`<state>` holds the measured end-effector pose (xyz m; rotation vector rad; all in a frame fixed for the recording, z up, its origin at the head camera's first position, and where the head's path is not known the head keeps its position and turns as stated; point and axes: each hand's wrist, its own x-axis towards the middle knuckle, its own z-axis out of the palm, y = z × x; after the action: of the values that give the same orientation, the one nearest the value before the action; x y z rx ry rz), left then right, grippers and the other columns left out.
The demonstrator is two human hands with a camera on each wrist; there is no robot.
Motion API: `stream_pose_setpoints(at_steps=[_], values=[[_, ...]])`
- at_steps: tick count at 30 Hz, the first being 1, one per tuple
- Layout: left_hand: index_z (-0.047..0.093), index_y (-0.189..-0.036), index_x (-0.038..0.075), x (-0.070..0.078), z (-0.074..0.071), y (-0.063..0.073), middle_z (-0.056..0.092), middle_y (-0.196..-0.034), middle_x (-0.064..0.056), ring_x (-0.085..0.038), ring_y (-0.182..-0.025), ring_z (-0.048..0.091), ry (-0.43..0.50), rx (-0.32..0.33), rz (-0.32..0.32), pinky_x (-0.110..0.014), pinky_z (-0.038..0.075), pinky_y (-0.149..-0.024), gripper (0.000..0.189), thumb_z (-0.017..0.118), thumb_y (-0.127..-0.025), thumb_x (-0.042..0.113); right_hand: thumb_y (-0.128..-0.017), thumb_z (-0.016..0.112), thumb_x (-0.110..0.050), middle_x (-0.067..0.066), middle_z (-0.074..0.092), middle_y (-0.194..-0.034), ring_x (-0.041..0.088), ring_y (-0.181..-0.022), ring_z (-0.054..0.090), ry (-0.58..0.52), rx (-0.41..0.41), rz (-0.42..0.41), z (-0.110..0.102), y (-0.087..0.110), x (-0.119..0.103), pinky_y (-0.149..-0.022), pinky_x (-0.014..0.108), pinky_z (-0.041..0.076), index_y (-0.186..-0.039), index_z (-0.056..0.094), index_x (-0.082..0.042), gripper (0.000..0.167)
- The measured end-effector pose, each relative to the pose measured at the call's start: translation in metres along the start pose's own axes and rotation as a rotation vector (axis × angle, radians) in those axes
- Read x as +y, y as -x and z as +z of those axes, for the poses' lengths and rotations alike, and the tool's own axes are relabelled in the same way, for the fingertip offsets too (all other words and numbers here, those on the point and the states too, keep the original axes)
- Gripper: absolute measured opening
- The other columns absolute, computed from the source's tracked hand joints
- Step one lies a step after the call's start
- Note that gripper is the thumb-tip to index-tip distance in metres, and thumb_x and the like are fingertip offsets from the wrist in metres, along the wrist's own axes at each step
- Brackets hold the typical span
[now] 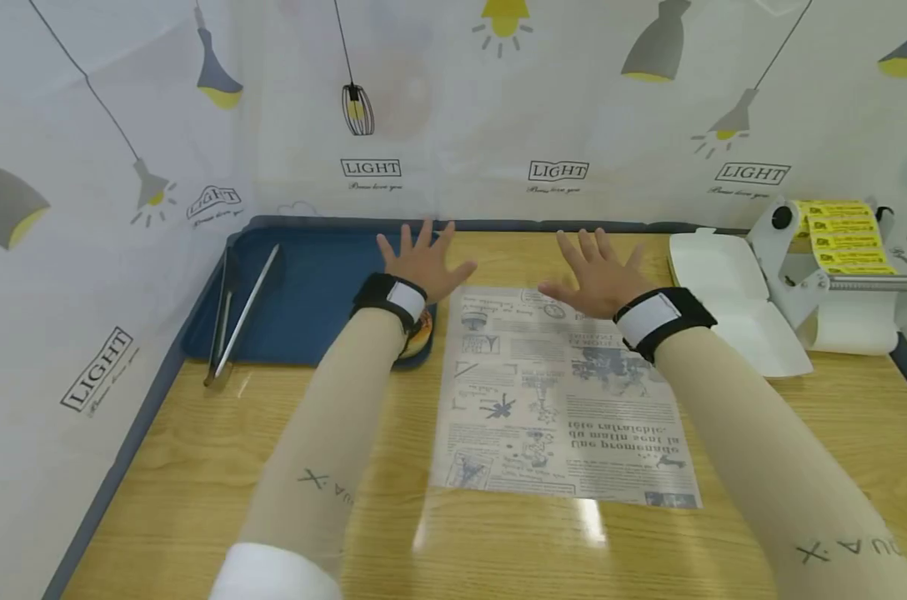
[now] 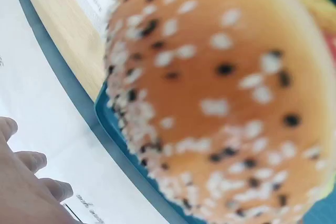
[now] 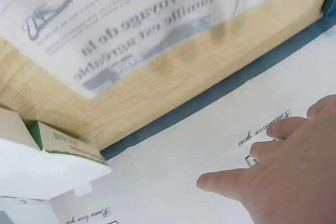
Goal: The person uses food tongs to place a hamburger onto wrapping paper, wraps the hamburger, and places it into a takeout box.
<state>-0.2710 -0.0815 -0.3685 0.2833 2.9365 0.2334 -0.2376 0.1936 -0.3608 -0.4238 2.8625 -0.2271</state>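
Spread wide, holding nothing

In the head view, the left hand (image 1: 425, 271) and the right hand (image 1: 602, 275) are raised toward the far edge of the counter (image 1: 161, 483), fingers fanned well apart and empty. I cannot tell whether any fingertip touches down. The burger (image 1: 418, 338) sits at the right end of the blue tray (image 1: 318, 223) by the counter's far left corner, partly hidden by the left wristband (image 1: 406, 298). The paper sheet (image 1: 521, 417) lies flat to the tray's right. Such thin paper should be handled lightly and kept square to the counter's near edge. Tongs (image 1: 248, 307) slant across the tray's left side, and the wristband overhangs the burger. Toward the far right corner, an unfolded white box (image 1: 724, 275) stands just beside a label dispenser (image 1: 847, 237).

In the left wrist view, the seeded bun fills most of the frame; its stacked fillings probably call for gentle, even pressure. Fingertips show at the left, well apart.

In the right wrist view, the fingers are spread, with nothing between them. The white box's edge shows at lower left; the sheet's corner lies near it.
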Motion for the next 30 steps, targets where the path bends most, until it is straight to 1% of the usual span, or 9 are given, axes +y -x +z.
stream_pose_setpoints(at_steps=[3, 6, 10, 13, 16, 20, 24, 27, 30], values=[[0.007, -0.165, 0.031, 0.0, 0.004, 0.005, 0.002, -0.171, -0.008, -0.041, -0.155, -0.001, -0.015, 0.018, 0.069, -0.068, -0.009, -0.118, 0.081, 0.035, -0.1, 0.071, -0.101, 0.04, -0.067, 0.027, -0.001, -0.167, 0.047, -0.153, -0.006, -0.002, -0.012, -0.055, 0.01, 0.007, -0.003, -0.108, 0.081, -0.008, -0.165, 0.001, -0.012, 0.093], [0.01, -0.165, 0.03, 0.006, 0.004, 0.016, 0.003, -0.171, -0.008, -0.038, -0.155, -0.003, -0.029, 0.028, 0.155, -0.065, -0.011, -0.119, 0.08, 0.037, -0.101, 0.069, -0.099, 0.038, -0.071, 0.025, 0.001, -0.168, 0.045, -0.153, -0.006, 0.006, -0.013, -0.113, 0.021, 0.015, -0.004, -0.11, 0.079, -0.005, -0.165, 0.002, -0.013, 0.095], [0.013, -0.165, 0.026, 0.016, 0.004, 0.038, 0.003, -0.171, -0.009, -0.036, -0.155, -0.006, -0.08, 0.037, 0.259, -0.059, -0.011, -0.121, 0.079, 0.041, -0.102, 0.065, -0.1, 0.039, -0.07, 0.024, 0.003, -0.168, 0.045, -0.154, -0.005, 0.014, -0.019, -0.179, 0.034, 0.031, -0.006, -0.112, 0.078, -0.002, -0.165, 0.005, -0.012, 0.094], [0.017, -0.165, 0.023, 0.021, 0.008, 0.057, 0.006, -0.171, -0.011, -0.035, -0.155, -0.004, -0.122, 0.06, 0.328, -0.054, -0.008, -0.123, 0.078, 0.042, -0.102, 0.063, -0.101, 0.046, -0.063, 0.025, 0.005, -0.168, 0.046, -0.153, -0.005, 0.004, -0.03, -0.206, 0.04, 0.046, -0.009, -0.112, 0.077, -0.003, -0.165, 0.006, -0.01, 0.091], [0.021, -0.164, 0.02, 0.023, 0.013, 0.075, 0.009, -0.17, -0.014, -0.037, -0.155, 0.0, -0.127, 0.066, 0.392, -0.051, -0.003, -0.125, 0.077, 0.045, -0.103, 0.06, -0.101, 0.051, -0.059, 0.024, 0.005, -0.168, 0.046, -0.153, -0.004, -0.009, -0.035, -0.22, 0.046, 0.062, -0.011, -0.112, 0.077, -0.002, -0.164, 0.007, -0.01, 0.091], [0.024, -0.163, 0.017, 0.022, 0.025, 0.098, 0.012, -0.168, -0.017, -0.04, -0.154, 0.006, -0.052, 0.012, 0.468, -0.052, 0.003, -0.125, 0.078, 0.047, -0.102, 0.059, -0.1, 0.054, -0.058, 0.023, 0.007, -0.168, 0.047, -0.153, -0.001, -0.015, -0.031, -0.239, 0.057, 0.082, -0.008, -0.112, 0.078, 0.001, -0.164, 0.01, -0.009, 0.092], [0.027, -0.162, 0.012, 0.013, 0.041, 0.127, 0.017, -0.166, -0.021, -0.045, -0.152, 0.013, 0.006, -0.064, 0.522, -0.058, 0.011, -0.123, 0.08, 0.051, -0.101, 0.059, -0.099, 0.055, -0.06, 0.023, 0.01, -0.168, 0.049, -0.152, 0.004, -0.01, -0.035, -0.275, 0.068, 0.105, -0.004, -0.11, 0.08, 0.007, -0.164, 0.015, -0.008, 0.092], [0.03, -0.161, 0.01, 0.005, 0.055, 0.15, 0.02, -0.165, -0.023, -0.049, -0.15, 0.017, 0.017, -0.109, 0.539, -0.061, 0.015, -0.121, 0.082, 0.056, -0.099, 0.058, -0.098, 0.055, -0.062, 0.023, 0.01, -0.168, 0.049, -0.152, 0.005, -0.029, -0.053, -0.282, 0.076, 0.125, 0.0, -0.108, 0.082, 0.008, -0.163, 0.017, -0.008, 0.093], [0.031, -0.161, 0.011, -0.002, 0.068, 0.168, 0.019, -0.165, -0.023, -0.048, -0.15, 0.017, 0.032, -0.143, 0.53, -0.062, 0.017, -0.12, 0.086, 0.061, -0.096, 0.058, -0.096, 0.055, -0.064, 0.022, 0.008, -0.168, 0.049, -0.152, 0.004, -0.047, -0.069, -0.266, 0.083, 0.144, 0.008, -0.107, 0.082, 0.007, -0.164, 0.016, -0.01, 0.095]])
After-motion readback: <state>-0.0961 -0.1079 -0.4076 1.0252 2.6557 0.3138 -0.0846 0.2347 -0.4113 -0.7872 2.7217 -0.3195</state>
